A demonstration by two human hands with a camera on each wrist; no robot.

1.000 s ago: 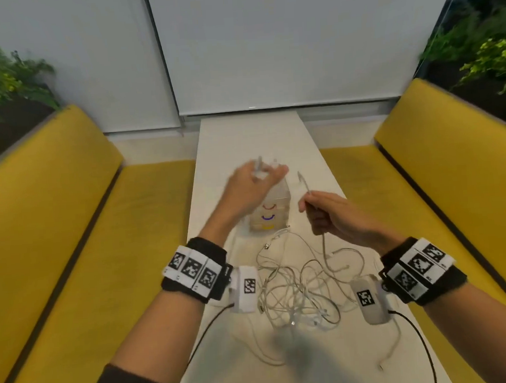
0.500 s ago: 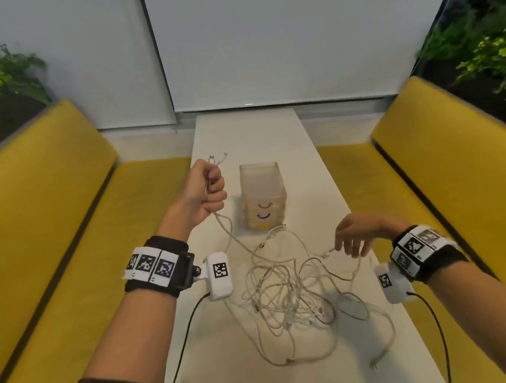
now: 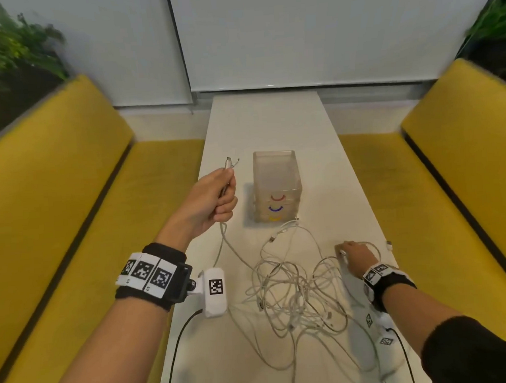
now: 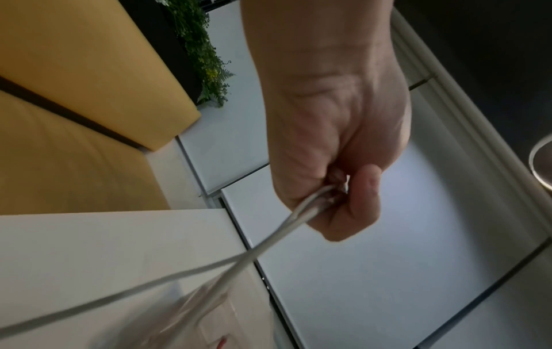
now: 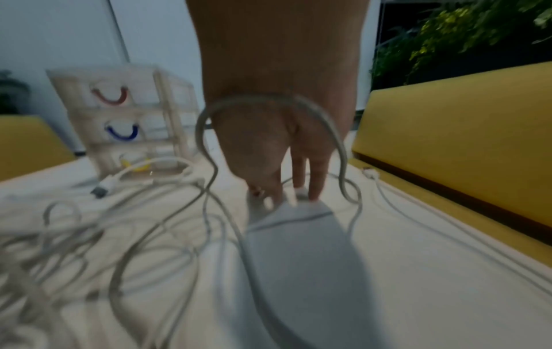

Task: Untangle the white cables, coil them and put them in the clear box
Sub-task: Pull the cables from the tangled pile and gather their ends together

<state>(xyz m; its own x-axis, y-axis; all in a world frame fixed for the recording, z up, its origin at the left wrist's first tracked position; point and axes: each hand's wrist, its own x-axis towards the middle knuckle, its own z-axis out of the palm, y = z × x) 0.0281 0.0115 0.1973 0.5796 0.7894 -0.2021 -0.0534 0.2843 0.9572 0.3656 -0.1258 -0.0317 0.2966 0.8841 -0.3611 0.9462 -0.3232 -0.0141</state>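
The left hand [image 3: 213, 199] grips two white cable ends [image 3: 229, 164] in a closed fist. The cables are light and limp; hold them near the plugs. The clear box [image 3: 276, 187] appears empty. The tangle [image 3: 293, 292] lies on the table [image 3: 265, 119]. The right hand's [image 3: 355, 257] extended fingers press a strand down.

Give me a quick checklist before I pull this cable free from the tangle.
1. left hand grips cable ends: ok.
2. right hand on a loop at the table: ok; grip itself: cannot tell.
3. Held cable free of the tangle: not ok, it runs into the pile.
4. clear box upright beside the left hand: ok.
5. Box top open: cannot tell.
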